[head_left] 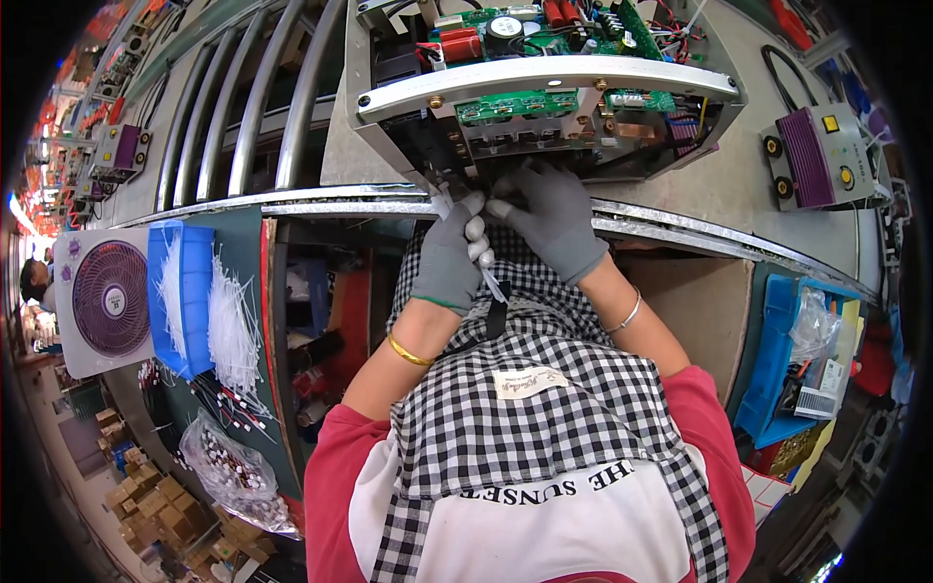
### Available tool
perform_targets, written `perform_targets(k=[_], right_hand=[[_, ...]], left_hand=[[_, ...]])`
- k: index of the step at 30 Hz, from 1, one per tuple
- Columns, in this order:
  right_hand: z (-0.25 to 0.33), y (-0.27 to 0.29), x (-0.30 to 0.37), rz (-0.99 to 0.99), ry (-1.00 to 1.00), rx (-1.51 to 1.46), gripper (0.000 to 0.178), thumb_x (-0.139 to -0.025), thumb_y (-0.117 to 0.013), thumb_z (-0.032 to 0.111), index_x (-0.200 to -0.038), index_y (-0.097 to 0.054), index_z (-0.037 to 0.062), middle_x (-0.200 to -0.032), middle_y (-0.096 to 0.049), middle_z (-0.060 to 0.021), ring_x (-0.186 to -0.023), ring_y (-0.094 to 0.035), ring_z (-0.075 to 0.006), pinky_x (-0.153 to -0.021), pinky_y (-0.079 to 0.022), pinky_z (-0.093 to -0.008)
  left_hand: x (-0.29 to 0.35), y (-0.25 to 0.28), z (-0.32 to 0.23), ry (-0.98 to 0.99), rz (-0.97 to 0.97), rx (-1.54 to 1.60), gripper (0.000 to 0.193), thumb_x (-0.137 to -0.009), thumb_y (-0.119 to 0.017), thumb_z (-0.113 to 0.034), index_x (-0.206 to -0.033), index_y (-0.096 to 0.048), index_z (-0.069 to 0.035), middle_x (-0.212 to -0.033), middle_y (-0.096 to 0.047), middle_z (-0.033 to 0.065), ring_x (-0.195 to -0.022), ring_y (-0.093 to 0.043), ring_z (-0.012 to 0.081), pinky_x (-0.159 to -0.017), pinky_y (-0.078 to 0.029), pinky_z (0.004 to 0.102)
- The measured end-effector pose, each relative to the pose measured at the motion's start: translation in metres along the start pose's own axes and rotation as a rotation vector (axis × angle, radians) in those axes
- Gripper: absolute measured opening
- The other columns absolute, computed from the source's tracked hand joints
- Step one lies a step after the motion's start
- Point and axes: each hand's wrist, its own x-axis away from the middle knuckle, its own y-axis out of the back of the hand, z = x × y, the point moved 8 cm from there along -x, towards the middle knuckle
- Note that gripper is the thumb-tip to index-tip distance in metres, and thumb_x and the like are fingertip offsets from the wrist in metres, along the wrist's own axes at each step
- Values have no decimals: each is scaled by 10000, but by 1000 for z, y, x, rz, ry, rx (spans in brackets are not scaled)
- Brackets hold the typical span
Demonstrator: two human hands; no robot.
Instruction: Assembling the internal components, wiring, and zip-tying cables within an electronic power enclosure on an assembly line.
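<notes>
My left hand (450, 257), in a grey glove with whitish fingertips, is closed with its fingers curled. White cable ties (497, 284) stick out from below its fingers, and more pale ends show near its thumb. My right hand (556, 222), gloved the same way, is closed with thumb and fingers bent toward the left hand. Its fingertips go into the shadow under the front of an open metal-framed device (549, 89), so what they hold is hidden. Green circuit boards (515, 105), red components and a round capacitor (505, 29) fill the device.
A blue bin (183, 291) and a pile of white cable ties (233, 325) lie at left, beside a purple fan (112, 291). Metal rollers (262, 107) run at upper left. A purple-and-grey boxed unit (824, 154) stands right, above a blue tray (763, 364).
</notes>
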Motion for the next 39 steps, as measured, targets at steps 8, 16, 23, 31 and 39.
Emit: perform_targets(k=[8,16,23,31,39], right_hand=[[1,-4,2,3,53,50,146,-772,-730,203,-897,-724,126,-794,-663,-89,-783,-626,-298,-666,-471,-421],[12,-1,10,3,152,21,143,-785,-719,173,-912,-709,107,-872,-657,-109,-829,-608,-322,-688,-475,-435],[15,-8,10,18,169,61,138,-799,-691,146,-921,-667,83,-842,-651,-116,-820,-600,-350,-720,-482,-448],[5,-13,7,81,111,8,117,-816,-643,99,-931,-635,76,-842,-649,-124,-829,-599,-371,-724,-477,-460],[16,4,21,-31,279,3,141,-765,-664,91,-906,-663,100,-920,-659,-92,-926,-601,-324,-744,-495,-423]], left_hand=[[8,3,-18,-170,-45,-466,217,-908,-663,-249,-978,-627,-46,-603,-525,5,-478,-503,98,-419,-427,277],[34,-22,-56,-1135,-320,-1573,538,-801,-703,-221,-1312,-549,-149,-689,-637,164,-622,-652,354,-538,-504,424],[24,-19,-51,-1070,-241,-1778,605,-841,-643,-234,-1410,-461,-135,-748,-664,158,-638,-661,353,-545,-512,424],[18,-21,-51,-1090,-203,-1811,551,-831,-639,-207,-1356,-501,-117,-791,-676,161,-659,-668,356,-549,-516,440],[12,-27,-58,-972,-264,-1783,466,-830,-646,-219,-1280,-552,-147,-751,-675,156,-671,-676,357,-551,-522,443]])
